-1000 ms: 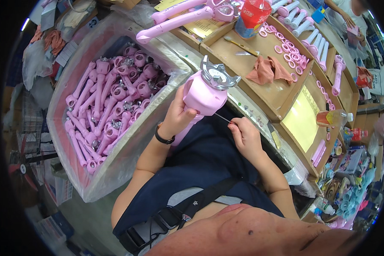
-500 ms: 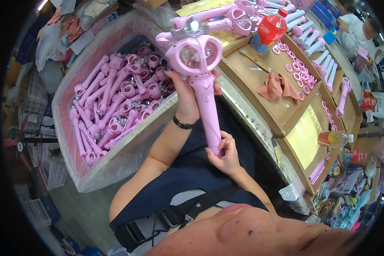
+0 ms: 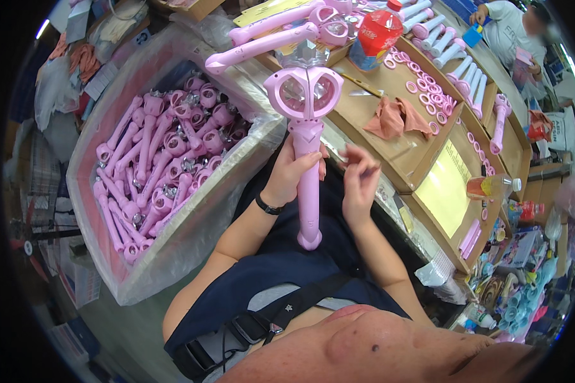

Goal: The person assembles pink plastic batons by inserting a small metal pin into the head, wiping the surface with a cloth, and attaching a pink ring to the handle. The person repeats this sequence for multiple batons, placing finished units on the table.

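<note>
A pink toy wand (image 3: pixel 308 191) stands nearly upright in front of me, with a round clear-windowed head and a silvery crown on top. My left hand (image 3: pixel 287 172) is wrapped around its handle just below the head. To the right of the handle my right hand (image 3: pixel 360 182) is raised, holding nothing, its fingers loosely bent and apart; they are a little blurred. It does not touch the wand. Behind the wand's crown, more pink toy wands (image 3: pixel 262 48) lie across the tabletop's far edge.
At left a plastic-lined bin (image 3: pixel 191 252) holds many pink wands. On the right, cardboard trays (image 3: pixel 390 156) carry pink rings (image 3: pixel 436 99), an orange cloth (image 3: pixel 396 119), a brush and a yellow sheet (image 3: pixel 446 191). Two bottles (image 3: pixel 375 38) stand or lie there. A co-worker (image 3: pixel 514 32) is at far right.
My right hand has let go of the wand's lower end and moved up to the right. The wand has come lower and turned upright, its windowed head facing me more squarely.
</note>
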Demonstrator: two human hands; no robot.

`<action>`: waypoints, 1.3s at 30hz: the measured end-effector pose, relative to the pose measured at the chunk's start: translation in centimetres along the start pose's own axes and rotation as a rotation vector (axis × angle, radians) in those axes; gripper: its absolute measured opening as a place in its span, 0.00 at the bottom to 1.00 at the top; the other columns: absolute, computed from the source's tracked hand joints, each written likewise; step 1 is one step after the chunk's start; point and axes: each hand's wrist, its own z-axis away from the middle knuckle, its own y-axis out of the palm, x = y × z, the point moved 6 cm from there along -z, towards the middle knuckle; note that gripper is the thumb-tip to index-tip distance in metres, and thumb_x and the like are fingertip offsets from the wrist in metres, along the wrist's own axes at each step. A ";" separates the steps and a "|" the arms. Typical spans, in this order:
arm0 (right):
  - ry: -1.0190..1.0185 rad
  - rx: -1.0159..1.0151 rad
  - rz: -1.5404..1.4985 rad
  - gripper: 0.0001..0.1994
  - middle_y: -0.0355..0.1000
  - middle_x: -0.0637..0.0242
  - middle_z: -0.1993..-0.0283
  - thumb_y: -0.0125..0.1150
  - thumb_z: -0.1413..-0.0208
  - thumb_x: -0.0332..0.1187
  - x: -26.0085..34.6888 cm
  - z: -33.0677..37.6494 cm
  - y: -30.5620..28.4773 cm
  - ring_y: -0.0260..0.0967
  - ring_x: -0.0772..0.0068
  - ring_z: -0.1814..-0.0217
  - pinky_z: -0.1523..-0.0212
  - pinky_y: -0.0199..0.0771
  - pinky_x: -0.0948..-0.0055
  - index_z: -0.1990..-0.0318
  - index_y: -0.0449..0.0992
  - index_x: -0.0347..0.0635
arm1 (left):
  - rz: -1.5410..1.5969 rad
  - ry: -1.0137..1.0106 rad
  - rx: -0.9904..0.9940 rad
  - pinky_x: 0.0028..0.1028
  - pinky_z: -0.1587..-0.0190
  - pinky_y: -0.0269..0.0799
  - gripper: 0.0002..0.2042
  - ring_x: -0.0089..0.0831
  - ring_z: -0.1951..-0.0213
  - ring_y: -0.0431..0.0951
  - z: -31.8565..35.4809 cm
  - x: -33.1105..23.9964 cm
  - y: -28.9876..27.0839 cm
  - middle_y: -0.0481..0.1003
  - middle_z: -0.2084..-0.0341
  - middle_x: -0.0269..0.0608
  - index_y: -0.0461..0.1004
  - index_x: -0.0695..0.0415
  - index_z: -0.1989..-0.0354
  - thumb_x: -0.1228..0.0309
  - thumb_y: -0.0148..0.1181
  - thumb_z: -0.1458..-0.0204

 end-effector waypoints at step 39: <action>0.061 0.159 0.456 0.25 0.66 0.48 0.56 0.70 0.55 0.30 -3.8 8.6 -0.4 0.62 0.77 0.70 0.71 0.67 0.76 0.64 0.53 0.38 | 0.068 -0.087 -0.006 0.28 0.72 0.74 0.25 0.27 0.73 0.74 -2.1 2.4 -0.7 0.69 0.69 0.42 0.51 0.55 0.47 0.76 0.57 0.52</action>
